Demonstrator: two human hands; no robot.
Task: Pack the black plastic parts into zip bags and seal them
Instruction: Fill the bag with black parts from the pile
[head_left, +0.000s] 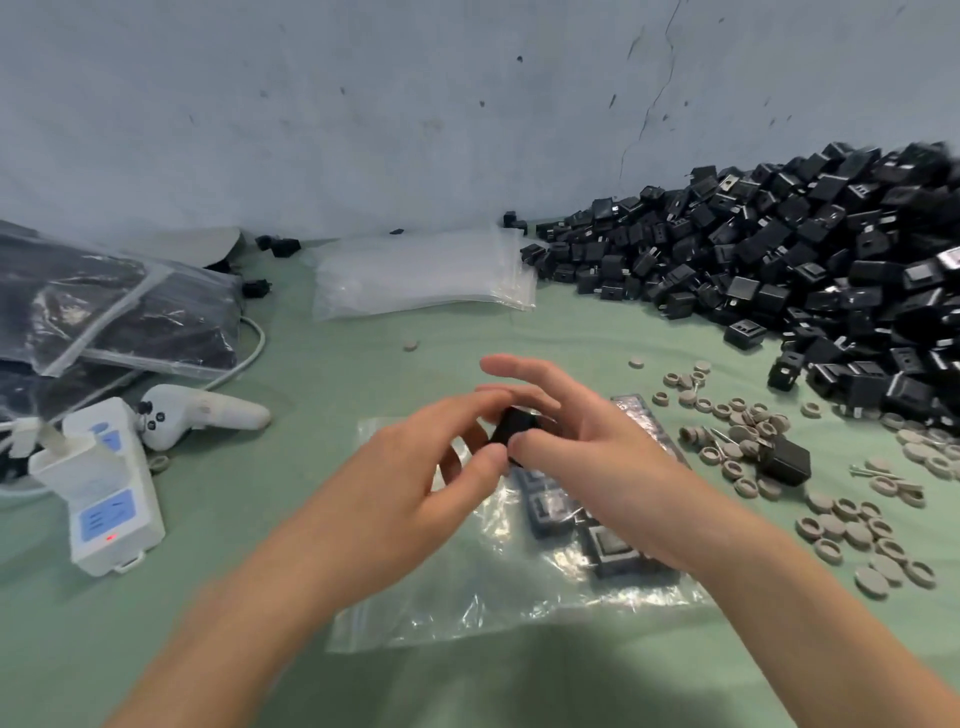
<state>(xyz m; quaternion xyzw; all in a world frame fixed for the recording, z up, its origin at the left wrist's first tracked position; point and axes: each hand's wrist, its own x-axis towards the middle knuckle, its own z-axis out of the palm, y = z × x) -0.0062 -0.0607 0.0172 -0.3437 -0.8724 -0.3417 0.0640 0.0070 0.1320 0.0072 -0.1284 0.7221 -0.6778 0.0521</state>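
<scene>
Both hands meet over the green counter and pinch one small black cube-shaped plastic part between them. The left hand has its grip closed on the part's near side with thumb and curled fingers. The right hand pinches the other side, its forefinger lifted straight. The part hangs just above the clear plastic zip bag, which lies flat and already contains several packed black parts. The part looks light, rigid and smooth, so opposite flat faces are probably the best hold; the bag is thin, slippery film.
</scene>
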